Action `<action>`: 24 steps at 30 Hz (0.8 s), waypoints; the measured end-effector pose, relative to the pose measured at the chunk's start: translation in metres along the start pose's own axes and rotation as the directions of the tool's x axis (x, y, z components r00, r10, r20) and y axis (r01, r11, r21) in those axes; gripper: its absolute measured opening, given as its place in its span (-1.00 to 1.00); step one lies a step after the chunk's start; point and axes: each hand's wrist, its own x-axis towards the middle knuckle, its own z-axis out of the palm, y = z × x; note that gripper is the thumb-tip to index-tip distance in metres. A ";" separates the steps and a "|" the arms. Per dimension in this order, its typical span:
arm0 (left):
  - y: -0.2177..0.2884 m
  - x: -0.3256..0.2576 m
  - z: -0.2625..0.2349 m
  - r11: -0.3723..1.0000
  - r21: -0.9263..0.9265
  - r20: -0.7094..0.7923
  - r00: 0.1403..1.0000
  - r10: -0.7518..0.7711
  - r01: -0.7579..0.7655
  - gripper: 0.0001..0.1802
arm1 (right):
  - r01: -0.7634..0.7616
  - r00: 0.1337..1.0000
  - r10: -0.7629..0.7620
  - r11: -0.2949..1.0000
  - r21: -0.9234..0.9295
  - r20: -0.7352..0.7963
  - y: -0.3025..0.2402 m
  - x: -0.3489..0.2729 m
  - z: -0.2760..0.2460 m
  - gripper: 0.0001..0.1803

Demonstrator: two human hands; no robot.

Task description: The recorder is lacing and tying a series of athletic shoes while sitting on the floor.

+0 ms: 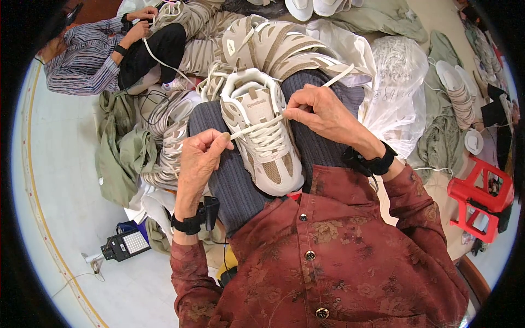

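A beige and white sneaker [268, 167] rests between my thighs, its toe toward me and its padded collar away from me. White laces [266, 138] criss-cross over its tongue. At the shoe's left side my left hand [199, 156] pinches one shoelace, which runs taut from the eyelets to the fingertips. My right hand [322, 113] is closed on the other shoelace by the upper right eyelets. A loose lace end [340, 75] sticks out beyond that hand. Both wrists carry black straps with small devices.
Stacked beige shoe uppers [273, 46] heap up beyond my knees. A clear plastic bag [402, 87] and green cloth [437, 117] lie at right, near a red plastic stool [481, 197]. Another person [93, 60] handles laces at upper left. A lamp panel [128, 244] lies on the floor.
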 end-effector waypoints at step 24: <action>-0.019 0.002 -0.004 0.995 -0.103 -0.100 0.995 -0.012 0.002 -0.77 | 0.213 0.977 -0.205 0.955 -0.204 0.060 0.013 -0.001 0.009 -0.82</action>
